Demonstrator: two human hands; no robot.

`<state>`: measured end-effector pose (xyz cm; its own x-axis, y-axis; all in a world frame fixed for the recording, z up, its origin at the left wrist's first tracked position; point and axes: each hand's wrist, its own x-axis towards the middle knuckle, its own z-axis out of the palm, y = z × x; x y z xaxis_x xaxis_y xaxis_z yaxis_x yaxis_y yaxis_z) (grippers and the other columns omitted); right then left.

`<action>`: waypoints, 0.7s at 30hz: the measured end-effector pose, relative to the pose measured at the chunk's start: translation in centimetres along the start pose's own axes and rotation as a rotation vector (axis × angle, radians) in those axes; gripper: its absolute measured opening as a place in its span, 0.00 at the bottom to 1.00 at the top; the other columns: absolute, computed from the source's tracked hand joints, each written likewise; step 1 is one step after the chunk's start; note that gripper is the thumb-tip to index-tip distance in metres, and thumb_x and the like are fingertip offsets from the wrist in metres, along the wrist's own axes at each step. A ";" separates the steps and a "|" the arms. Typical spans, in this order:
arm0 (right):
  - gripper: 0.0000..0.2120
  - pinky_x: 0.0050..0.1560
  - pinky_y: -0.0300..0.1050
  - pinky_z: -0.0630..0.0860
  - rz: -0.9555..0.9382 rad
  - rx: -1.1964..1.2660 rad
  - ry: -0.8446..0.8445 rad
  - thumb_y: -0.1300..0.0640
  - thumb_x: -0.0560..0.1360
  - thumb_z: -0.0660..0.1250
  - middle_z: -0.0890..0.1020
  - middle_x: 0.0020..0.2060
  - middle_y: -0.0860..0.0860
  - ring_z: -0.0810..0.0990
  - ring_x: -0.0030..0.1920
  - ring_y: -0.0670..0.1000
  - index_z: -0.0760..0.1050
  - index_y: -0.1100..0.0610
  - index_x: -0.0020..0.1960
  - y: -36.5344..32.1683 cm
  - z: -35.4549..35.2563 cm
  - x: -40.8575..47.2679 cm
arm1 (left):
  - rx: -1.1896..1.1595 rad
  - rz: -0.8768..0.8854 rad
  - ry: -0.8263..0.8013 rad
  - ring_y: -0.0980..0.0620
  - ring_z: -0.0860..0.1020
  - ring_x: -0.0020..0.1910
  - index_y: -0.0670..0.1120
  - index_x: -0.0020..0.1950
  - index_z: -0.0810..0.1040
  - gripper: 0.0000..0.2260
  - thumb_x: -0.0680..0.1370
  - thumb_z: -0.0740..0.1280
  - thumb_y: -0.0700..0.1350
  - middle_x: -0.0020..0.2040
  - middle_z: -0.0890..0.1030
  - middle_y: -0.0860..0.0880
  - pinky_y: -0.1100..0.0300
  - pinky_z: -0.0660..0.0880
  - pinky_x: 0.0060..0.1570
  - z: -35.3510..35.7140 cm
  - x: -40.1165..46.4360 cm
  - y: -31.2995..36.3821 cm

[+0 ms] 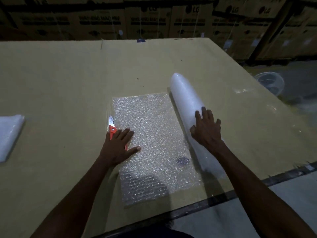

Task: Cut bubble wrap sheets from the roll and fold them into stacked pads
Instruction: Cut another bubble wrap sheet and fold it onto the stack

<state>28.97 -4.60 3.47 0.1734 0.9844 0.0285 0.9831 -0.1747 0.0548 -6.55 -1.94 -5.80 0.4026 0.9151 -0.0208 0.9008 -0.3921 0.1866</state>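
A white bubble wrap roll (186, 98) lies on the cardboard-covered table (60, 79), running from the middle toward the near right edge. An unrolled sheet of bubble wrap (154, 134) spreads flat to its left. My right hand (206, 129) rests flat on top of the roll with straight fingers. My left hand (120, 146) presses flat on the sheet's left edge, fingers spread. Under that hand lie orange-handled scissors (111, 128), their blade tip pointing away from me. A folded white pad (9, 134) sits at the far left.
Stacked cardboard cartons (154, 19) line the back wall. A clear plastic container (270, 83) stands on the floor beyond the table's right edge. The table's near edge (223, 194) runs diagonally at the lower right.
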 end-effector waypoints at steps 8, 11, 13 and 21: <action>0.27 0.59 0.73 0.71 -0.027 -0.059 0.040 0.50 0.77 0.68 0.68 0.76 0.61 0.68 0.74 0.66 0.71 0.58 0.73 1.3 1.2 -1.7 | -0.101 0.054 0.064 0.44 0.58 0.78 0.44 0.77 0.63 0.41 0.78 0.45 0.73 0.78 0.62 0.42 0.40 0.51 0.77 0.4 2.7 3.2; 0.36 0.64 0.74 0.67 0.051 -0.094 -0.023 0.46 0.74 0.71 0.64 0.77 0.63 0.64 0.76 0.67 0.65 0.59 0.77 2.9 1.0 -1.3 | -0.172 0.042 -0.014 0.46 0.48 0.81 0.44 0.81 0.53 0.44 0.76 0.42 0.75 0.82 0.50 0.42 0.42 0.46 0.78 1.8 2.3 4.9; 0.37 0.66 0.74 0.67 0.097 -0.092 -0.045 0.49 0.77 0.67 0.59 0.79 0.63 0.59 0.78 0.66 0.58 0.59 0.80 3.5 0.6 -1.0 | -0.154 0.026 -0.018 0.47 0.44 0.81 0.45 0.82 0.49 0.45 0.76 0.41 0.75 0.82 0.46 0.44 0.43 0.43 0.78 2.3 2.0 5.2; 0.28 0.62 0.74 0.69 0.121 -0.023 -0.020 0.50 0.78 0.56 0.60 0.78 0.60 0.61 0.76 0.65 0.61 0.53 0.77 4.7 0.6 -0.6 | -0.095 0.018 -0.009 0.53 0.44 0.81 0.50 0.83 0.49 0.44 0.75 0.42 0.76 0.82 0.45 0.50 0.45 0.44 0.78 1.9 1.3 2.9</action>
<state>33.50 -6.01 3.13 0.2923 0.9562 0.0162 0.9533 -0.2927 0.0748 -3.11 -2.02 -7.15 0.4208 0.9068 -0.0249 0.8740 -0.3979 0.2790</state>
